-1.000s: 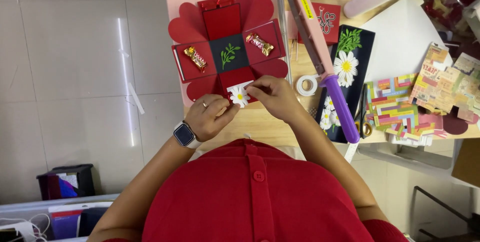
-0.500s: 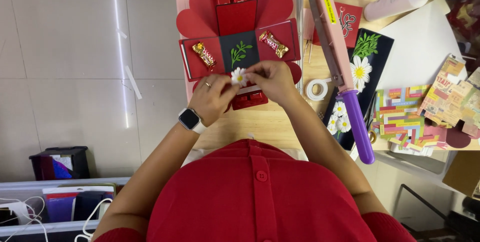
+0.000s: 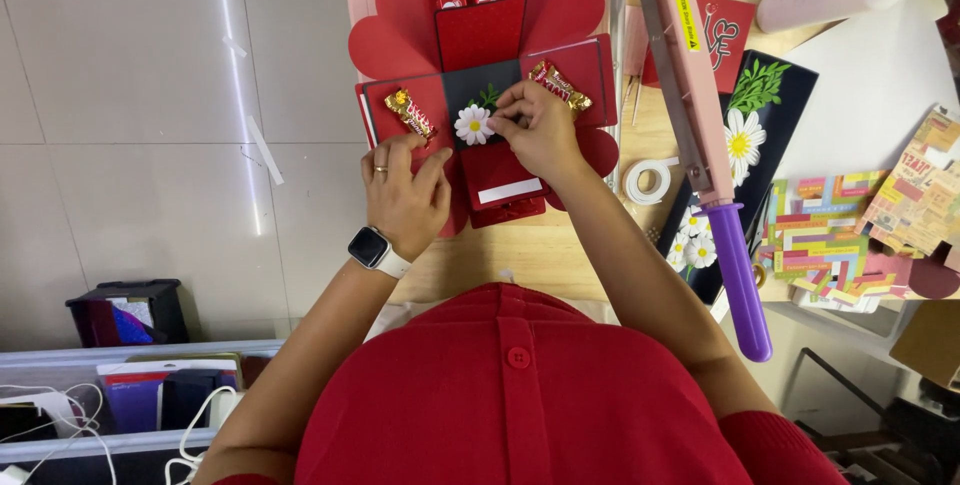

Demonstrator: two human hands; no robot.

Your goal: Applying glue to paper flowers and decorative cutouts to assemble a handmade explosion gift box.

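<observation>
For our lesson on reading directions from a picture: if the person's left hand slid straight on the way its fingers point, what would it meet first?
The left hand points up the picture, away from the body. First in that line is probably the gold-wrapped sweet on the left red paper flap of the unfolded card box, though height above the card is unclear.

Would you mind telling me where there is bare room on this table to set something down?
Bare wood shows on the table between the red paper box and the person's body, and a smaller strip around the tape roll. The white sheet is mostly bare. Crowded: the right edge with patterned papers and flower card.
</observation>
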